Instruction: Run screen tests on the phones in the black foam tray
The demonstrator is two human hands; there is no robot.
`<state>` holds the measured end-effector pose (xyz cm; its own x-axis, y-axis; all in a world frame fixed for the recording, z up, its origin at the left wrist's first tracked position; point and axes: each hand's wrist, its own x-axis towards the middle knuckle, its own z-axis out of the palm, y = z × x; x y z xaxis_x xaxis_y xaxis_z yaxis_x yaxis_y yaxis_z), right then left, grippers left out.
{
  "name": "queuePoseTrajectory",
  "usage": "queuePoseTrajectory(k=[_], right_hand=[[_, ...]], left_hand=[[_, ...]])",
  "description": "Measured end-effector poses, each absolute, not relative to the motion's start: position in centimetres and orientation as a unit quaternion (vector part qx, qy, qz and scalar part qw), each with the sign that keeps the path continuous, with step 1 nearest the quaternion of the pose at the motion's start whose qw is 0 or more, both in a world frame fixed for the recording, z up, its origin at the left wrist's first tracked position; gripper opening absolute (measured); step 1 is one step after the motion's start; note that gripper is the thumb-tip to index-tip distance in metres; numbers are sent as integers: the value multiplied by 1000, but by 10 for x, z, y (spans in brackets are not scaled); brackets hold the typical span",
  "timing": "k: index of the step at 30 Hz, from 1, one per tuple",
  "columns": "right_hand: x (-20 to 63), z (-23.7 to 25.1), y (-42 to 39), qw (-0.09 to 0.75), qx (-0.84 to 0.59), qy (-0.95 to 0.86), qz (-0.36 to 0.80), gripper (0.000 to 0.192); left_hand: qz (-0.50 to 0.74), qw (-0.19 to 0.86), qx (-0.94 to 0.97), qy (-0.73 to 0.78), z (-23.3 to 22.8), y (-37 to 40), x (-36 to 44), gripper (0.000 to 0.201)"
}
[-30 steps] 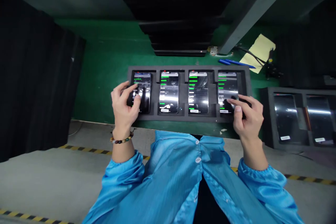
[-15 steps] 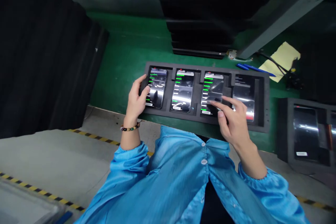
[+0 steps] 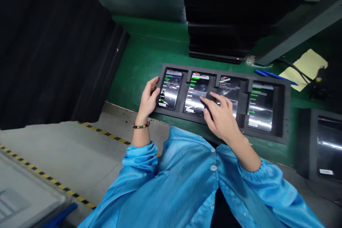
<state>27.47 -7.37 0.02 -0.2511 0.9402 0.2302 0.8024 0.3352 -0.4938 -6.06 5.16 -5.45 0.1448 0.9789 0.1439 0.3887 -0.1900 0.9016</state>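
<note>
A dark foam tray (image 3: 285,114) holds several smartphones in a row, each in its own slot. At its left end, my left hand (image 3: 148,100) grips the tray's edge, thumb on top beside the leftmost phone (image 3: 170,91). My right hand (image 3: 223,119) is open over the middle of the tray, its index fingertip at the lit screen of the second phone (image 3: 197,91). The third phone (image 3: 229,85) lies partly hidden under that hand, its screen mostly dark. Green and white text lines show on the rightmost phone (image 3: 260,108).
Black stacks stand at the left (image 3: 80,60) and behind the tray (image 3: 213,39). Blue pens (image 3: 275,75), a yellow paper (image 3: 307,67) and a cable lie at the back right. Another foam tray (image 3: 312,142) with a phone sits at the right, below a grey metal post (image 3: 299,25).
My right hand has moved left from the third phone to the second. The third phone's screen has lost its green lines, and the rightmost phone now shows them. The view has shifted.
</note>
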Motion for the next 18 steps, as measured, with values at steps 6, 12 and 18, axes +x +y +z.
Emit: queuePoseTrajectory(k=[6, 12, 18], right_hand=[[294, 5, -87, 313, -596, -730, 120, 45], [342, 4, -112, 351, -676, -641, 91, 43], [395, -1, -143, 368, -767, -526, 23, 43]], left_hand=[[388, 370, 669, 514, -54, 50, -62, 66], [375, 341, 684, 525, -51, 49, -59, 73], [363, 336, 685, 534, -43, 47, -54, 68]])
